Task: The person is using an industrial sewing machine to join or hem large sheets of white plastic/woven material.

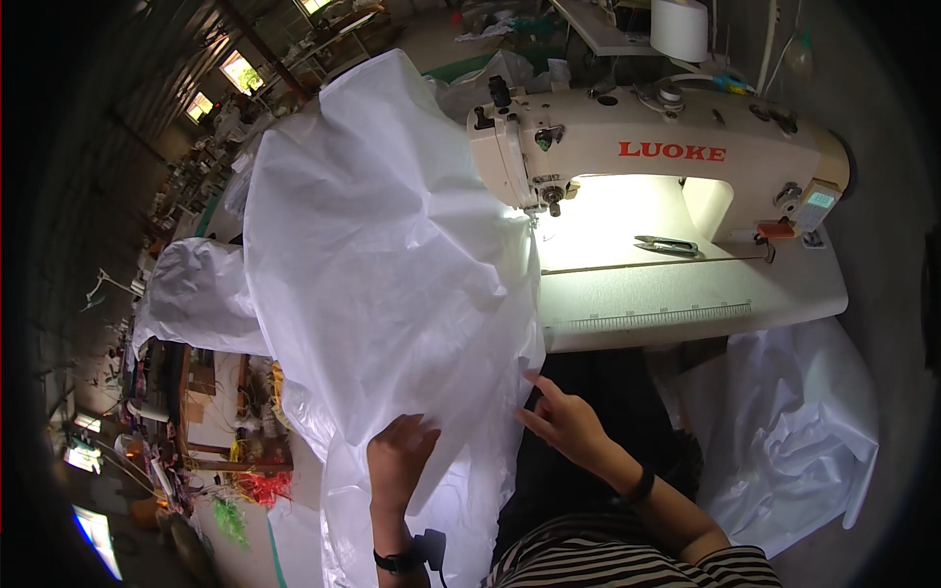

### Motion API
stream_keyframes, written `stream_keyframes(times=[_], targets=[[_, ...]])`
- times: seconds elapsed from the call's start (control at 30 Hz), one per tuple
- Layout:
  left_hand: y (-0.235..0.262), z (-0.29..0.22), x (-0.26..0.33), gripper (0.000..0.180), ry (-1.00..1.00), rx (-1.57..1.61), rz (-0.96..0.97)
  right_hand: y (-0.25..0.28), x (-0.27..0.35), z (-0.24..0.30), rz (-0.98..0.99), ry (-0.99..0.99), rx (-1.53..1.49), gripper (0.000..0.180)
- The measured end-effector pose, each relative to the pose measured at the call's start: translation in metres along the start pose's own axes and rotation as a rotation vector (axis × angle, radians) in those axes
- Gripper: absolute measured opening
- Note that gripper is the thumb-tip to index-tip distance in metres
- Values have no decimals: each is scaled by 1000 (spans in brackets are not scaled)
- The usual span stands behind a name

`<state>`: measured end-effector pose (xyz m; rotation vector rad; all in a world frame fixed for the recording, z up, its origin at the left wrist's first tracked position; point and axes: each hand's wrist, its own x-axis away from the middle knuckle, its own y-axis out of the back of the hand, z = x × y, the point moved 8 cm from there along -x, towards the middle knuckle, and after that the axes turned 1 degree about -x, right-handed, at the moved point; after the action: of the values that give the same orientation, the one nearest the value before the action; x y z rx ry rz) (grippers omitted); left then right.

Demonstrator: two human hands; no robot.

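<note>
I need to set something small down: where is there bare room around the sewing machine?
Bare: the front strip of the machine bed, between brown seam and ruler scale; also under the sewing machine arm, left of the thread snips. Crowded: the left side, where white sheeting spreads down to the left hand and right hand.

Worn on my head, the left fisheye camera looks down and forward from near above my left hand (400,453) and right hand (570,423), taking in the sewing machine (676,162) at upper right, with distant windows (240,73) toward its dark round rim on the left.
</note>
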<state>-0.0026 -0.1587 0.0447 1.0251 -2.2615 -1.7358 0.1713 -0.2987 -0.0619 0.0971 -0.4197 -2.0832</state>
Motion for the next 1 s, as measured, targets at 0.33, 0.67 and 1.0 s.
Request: stream_keyframes(times=[0.33, 0.67, 1.0], targets=[[58, -34, 8, 12, -104, -169, -213, -2, 51, 46, 137, 351, -295, 15], [-73, -57, 53, 31, -283, 187, 186, -32, 48, -8, 302, -235, -1057, 37], [8, 297, 118, 46, 477, -28, -336, -52, 100, -8, 733, -214, -538, 33]])
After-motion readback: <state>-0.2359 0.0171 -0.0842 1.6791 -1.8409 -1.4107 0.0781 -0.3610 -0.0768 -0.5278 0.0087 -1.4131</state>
